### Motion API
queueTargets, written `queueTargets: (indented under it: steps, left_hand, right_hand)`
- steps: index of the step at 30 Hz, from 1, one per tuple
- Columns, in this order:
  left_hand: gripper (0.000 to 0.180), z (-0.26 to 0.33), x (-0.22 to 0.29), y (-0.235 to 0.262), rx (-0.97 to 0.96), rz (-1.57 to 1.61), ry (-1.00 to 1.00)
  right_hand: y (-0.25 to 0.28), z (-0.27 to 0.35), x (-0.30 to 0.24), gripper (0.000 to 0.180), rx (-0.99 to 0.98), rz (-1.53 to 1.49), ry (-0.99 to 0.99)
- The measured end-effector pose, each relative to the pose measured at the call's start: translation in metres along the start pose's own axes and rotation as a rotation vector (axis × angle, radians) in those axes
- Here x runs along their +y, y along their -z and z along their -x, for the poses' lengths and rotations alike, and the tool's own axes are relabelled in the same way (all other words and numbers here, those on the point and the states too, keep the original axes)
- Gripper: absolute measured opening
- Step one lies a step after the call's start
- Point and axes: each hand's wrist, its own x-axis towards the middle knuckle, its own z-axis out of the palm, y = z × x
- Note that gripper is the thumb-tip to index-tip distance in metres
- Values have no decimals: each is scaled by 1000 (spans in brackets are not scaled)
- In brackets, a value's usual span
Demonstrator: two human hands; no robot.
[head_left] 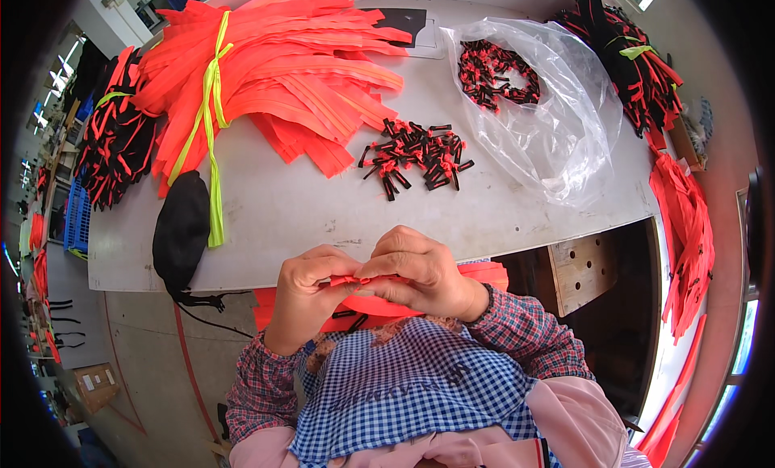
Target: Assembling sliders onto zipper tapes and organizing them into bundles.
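Both hands are up close, just off the near edge of the grey table. The left hand and the right hand meet fingertip to fingertip, and between them runs one orange strip, pinched tight at both ends by thumbs and forefingers. Below the hands, more orange strips drape over the lap (too overlapped to count).

On the table now. At the far left corner lies one big bundle of orange strips, fanned out and bound by a yellow-green tie whose tail hangs down toward the near edge. There are dozens in that bundle, too many to number. Just beside the tie's tail, at the near left edge, sits one black pouch with a cord trailing off the table.

In the middle of the table is a loose heap of small black and red pieces, perhaps thirty or more; they are tangled, so I cannot give an exact count. Toward the far right, one clear plastic bag lies crumpled and open, with a second cluster of the same small pieces inside it.

Off the edges are two bundles of black and red strips, one past the left edge and one past the far right corner. More orange strips hang down the right side.
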Motion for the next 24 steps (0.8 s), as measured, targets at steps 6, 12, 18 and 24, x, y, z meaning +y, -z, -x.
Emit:
queueTargets:
  steps: [6, 12, 18, 24]
  left_hand:
    - [16, -1, 0, 0, -2, -4, 28]
    - [15, 1, -3, -3, 17, -6, 35]
    - [14, 1, 0, -4, 24, -16, 23]
    - [14, 1, 0, -5, -7, -74, -20]
  right_hand:
    - [1, 2, 2, 23, -34, -100, -123]
    - [3, 0, 4, 21, -79, -104, -138]
    - [4, -5, 2, 17, -73, -231, -165]
    - [3, -1, 8, 15, -105, -322, -171]
